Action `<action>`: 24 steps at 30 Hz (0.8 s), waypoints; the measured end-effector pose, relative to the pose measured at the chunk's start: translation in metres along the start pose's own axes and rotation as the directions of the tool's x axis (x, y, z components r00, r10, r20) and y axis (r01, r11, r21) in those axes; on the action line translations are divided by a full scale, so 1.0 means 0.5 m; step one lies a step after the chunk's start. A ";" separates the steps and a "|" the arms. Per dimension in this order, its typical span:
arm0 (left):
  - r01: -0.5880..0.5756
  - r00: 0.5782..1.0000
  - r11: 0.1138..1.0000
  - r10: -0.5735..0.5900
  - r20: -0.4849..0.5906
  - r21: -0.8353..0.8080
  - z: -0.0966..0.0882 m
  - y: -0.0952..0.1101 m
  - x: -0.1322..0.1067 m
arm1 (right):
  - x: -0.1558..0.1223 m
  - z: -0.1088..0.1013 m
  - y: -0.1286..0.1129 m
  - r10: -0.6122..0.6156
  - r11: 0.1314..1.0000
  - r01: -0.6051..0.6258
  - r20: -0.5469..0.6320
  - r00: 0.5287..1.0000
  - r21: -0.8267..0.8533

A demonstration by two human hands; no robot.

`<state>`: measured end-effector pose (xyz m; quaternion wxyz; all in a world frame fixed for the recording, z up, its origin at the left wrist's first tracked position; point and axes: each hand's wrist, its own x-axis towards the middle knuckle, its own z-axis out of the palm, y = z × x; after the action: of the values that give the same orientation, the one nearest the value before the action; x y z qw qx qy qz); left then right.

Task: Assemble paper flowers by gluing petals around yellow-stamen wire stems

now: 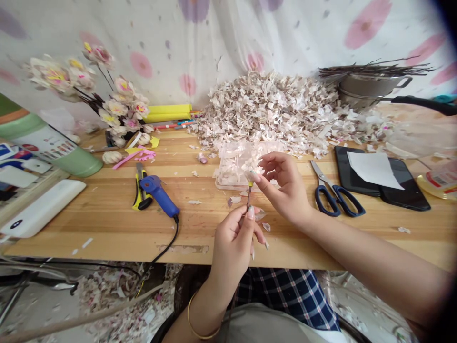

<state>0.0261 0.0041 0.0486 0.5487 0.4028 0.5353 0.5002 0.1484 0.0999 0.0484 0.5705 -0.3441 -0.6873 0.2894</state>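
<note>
The left hand [233, 236] pinches a dark stem [249, 196]; the right hand [287, 190] holds the pale flower [253, 166] at its far end, by the clear box [226, 178]. I see scissors [337, 193] to the right, a petal heap [267, 109] beyond.

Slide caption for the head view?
Left hand holds a stem, right hand touches the flower atop it, petals heaped behind.

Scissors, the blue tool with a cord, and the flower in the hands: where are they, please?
Scissors [323, 178]: head view, on the metal blades.
Blue tool [159, 194]: head view, middle of its body.
Flower [252, 165]: head view, on its pale petals.
</note>
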 end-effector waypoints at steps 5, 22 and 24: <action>-0.007 0.999 1.000 0.006 -0.041 -0.004 0.003 0.000 0.001 | -0.002 -0.003 0.000 0.013 0.998 -0.014 0.022 1.000 0.053; -0.095 0.995 0.990 0.096 -0.006 0.103 0.002 -0.001 -0.011 | -0.005 -0.004 -0.014 -0.068 0.997 0.067 -0.004 0.998 -0.028; -0.102 0.995 0.990 0.103 -0.010 0.101 0.001 0.000 -0.012 | -0.006 -0.004 -0.016 -0.076 0.997 0.076 0.002 0.997 -0.032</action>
<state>0.0268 -0.0017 0.0500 0.4973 0.4532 0.5424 0.5031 0.1496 0.0928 0.0536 0.5753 -0.3269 -0.7045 0.2566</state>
